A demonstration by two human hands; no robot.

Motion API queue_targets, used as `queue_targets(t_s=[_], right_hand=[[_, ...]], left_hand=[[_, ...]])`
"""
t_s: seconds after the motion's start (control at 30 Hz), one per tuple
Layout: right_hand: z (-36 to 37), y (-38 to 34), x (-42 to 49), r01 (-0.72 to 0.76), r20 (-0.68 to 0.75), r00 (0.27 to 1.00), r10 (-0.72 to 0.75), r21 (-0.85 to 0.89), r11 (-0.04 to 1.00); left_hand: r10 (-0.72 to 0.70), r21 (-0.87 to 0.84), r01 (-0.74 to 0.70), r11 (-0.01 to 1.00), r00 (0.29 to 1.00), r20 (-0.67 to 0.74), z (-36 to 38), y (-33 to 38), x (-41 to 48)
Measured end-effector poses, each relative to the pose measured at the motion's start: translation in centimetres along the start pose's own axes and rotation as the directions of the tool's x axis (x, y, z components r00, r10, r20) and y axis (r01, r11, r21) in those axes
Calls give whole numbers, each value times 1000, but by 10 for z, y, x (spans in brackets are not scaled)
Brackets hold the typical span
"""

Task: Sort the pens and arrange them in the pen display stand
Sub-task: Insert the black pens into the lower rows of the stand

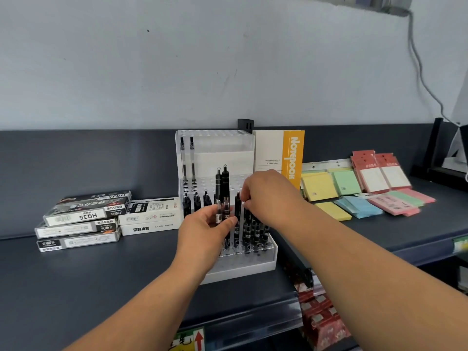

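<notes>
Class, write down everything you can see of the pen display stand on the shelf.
The pen display stand looks like clear and white plastic, stepped in tiers drilled with rows of round holes. It stands upright on the dark shelf, between pen boxes and a notebook. Two pens stand in its top tier; black pens occupy lower holes. The left hand holds a pair of pens over it; the right hand pinches one standing pen.

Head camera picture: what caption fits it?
Left hand holds two black pens while right hand pinches another pen in the stand.

black pens [221, 191] upright, tiered clear stand [243, 267]
</notes>
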State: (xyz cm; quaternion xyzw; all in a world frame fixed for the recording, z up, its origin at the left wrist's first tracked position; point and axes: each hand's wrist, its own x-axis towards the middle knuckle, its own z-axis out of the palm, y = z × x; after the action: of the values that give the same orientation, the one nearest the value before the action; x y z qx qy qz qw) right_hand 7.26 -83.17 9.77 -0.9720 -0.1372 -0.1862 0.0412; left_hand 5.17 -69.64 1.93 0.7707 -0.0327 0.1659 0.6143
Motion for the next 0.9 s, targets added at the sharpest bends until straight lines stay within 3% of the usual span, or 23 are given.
queue_targets(t_s=[0.07, 0.13, 0.2, 0.27, 0.47, 0.63, 0.9], right_hand=[[0, 4, -4, -20, -39, 999, 23, 87, 996], [-7, 5, -10, -33, -107, 991, 78, 366, 930], [-14, 2, -17, -47, -61, 991, 117, 663, 747], [-15, -1, -20, -97, 44, 994, 101, 784, 612], [-5, 5, -16, -119, 64, 991, 121, 842, 527], [-4, 8, -18, -134, 111, 991, 74, 839, 528], [-9, 8, -18, -107, 88, 994, 60, 852, 513]], left_hand=[[5, 1, -5, 1000, 1000, 12, -1, 1, -1], [13, -9, -13, 1000, 1000, 27, -2, 2, -1], [21, -16, -20, 1000, 999, 48, -2, 3, -3], [28, -9, -27, 1000, 995, 91, -3, 6, -6], [70, 59, -81, 995, 982, 174, -9, 16, -8], [106, -4, -106, 994, 990, 95, -15, 28, 0], [164, 114, -189, 975, 966, 201, -21, 37, 3]])
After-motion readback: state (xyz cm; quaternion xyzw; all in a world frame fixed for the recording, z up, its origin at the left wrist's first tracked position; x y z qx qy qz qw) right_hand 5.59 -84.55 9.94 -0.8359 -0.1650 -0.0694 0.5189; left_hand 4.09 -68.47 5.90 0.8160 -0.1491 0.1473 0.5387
